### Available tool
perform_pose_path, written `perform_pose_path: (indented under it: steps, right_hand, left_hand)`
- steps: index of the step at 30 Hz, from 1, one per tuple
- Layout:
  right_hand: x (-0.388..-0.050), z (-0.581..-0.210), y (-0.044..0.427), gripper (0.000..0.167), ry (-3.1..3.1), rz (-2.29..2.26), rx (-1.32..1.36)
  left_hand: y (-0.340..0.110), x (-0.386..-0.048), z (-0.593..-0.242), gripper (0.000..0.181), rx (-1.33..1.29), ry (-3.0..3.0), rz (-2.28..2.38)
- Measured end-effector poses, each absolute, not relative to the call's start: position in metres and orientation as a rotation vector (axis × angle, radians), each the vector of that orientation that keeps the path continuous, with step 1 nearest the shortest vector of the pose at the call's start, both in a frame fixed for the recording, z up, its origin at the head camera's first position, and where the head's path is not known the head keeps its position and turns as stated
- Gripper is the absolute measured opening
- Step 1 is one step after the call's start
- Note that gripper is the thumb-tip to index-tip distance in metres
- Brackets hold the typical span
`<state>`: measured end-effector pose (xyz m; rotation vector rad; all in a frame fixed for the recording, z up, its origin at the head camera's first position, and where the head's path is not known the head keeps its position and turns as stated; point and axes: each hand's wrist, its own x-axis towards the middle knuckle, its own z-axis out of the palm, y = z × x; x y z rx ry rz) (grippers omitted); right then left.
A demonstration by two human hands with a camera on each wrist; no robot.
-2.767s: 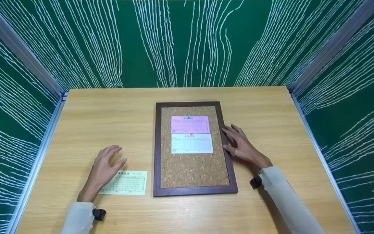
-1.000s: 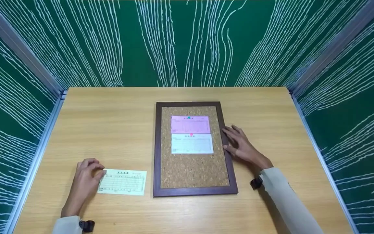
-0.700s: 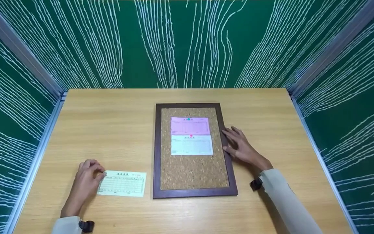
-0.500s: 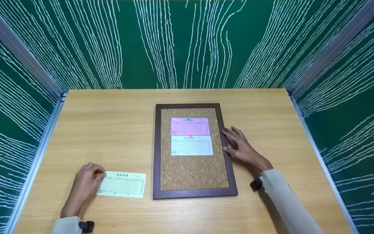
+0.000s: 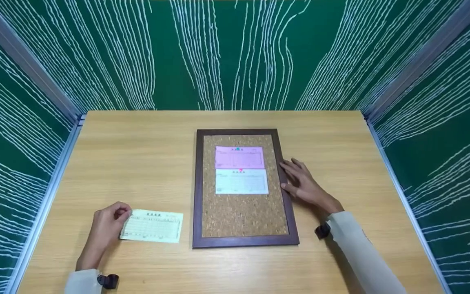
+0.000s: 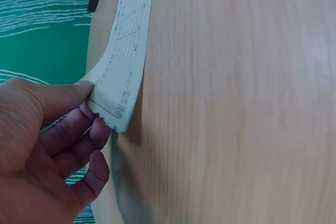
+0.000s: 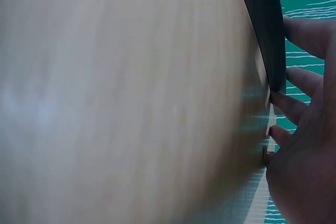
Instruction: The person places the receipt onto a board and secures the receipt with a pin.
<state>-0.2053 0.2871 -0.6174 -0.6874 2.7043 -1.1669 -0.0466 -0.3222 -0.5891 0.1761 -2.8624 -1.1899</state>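
Note:
My left hand [image 5: 106, 224] pinches the left end of a pale green printed slip [image 5: 151, 226] between thumb and fingers. In the left wrist view that end of the slip [image 6: 118, 93] curves up off the table, while the other fingers curl below it. A cork board [image 5: 243, 216] with a dark brown frame lies flat to the right of the slip. On it are a pink slip [image 5: 239, 158] with a green pin and, just below, a white slip [image 5: 241, 183] with a red pin. My right hand [image 5: 304, 183] rests with spread, relaxed fingers against the frame's right side.
The wooden table [image 5: 137, 155] extends around the board on all sides. Green walls [image 5: 324, 32] with white wavy lines enclose it at the back, left and right, and grey metal posts [image 5: 414, 61] stand at the back corners.
My left hand was open over the green slip, then drew back left and took its left edge. The slip's pinched end has now lifted slightly. My right hand and the board have stayed put.

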Motion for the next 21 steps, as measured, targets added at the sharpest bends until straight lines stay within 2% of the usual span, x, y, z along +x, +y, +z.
perform_pose_path:
  steps: [21]
  right_hand:
    - [-0.2038,-0.6139,0.2871,0.074,2.692,-1.133,-0.642]
  left_hand:
    - [-0.3188,-0.0493,-0.5801,0.012,0.324,-2.74,-1.413]
